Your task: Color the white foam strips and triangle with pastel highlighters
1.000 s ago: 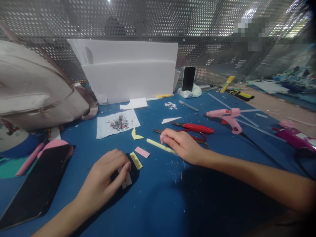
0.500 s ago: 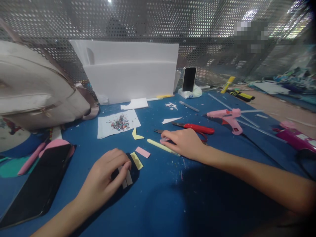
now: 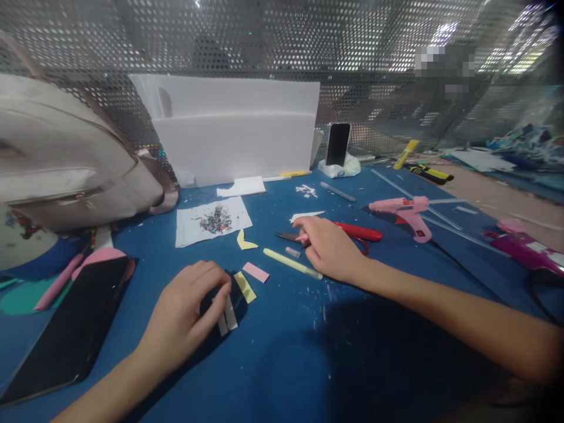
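Observation:
My left hand [image 3: 187,311] is closed, pinching two small white strips [image 3: 227,316] against the blue table [image 3: 286,352]. My right hand [image 3: 329,248] lies farther out with its fingers stretched over the red-handled scissors [image 3: 359,231], fingertips at the blades. Beside it lie a tiny pink piece [image 3: 293,251] and a long pale yellow strip [image 3: 291,263]. A pink rectangle [image 3: 255,271] and a yellow strip piece [image 3: 244,286] sit just right of my left hand. A yellow offcut [image 3: 244,241] lies behind them.
A pink glue gun [image 3: 405,210] with its cord lies at the right. White foam boards [image 3: 233,135] and a propped phone [image 3: 338,144] stand at the back. A bag [image 3: 66,164] and a dark tablet [image 3: 70,329] fill the left. White paper with glitter scraps [image 3: 214,222] lies mid-table.
My right hand moved from the yellow strip up onto the scissors, leaving a tiny pink piece on the table. My left hand stayed on the white strips.

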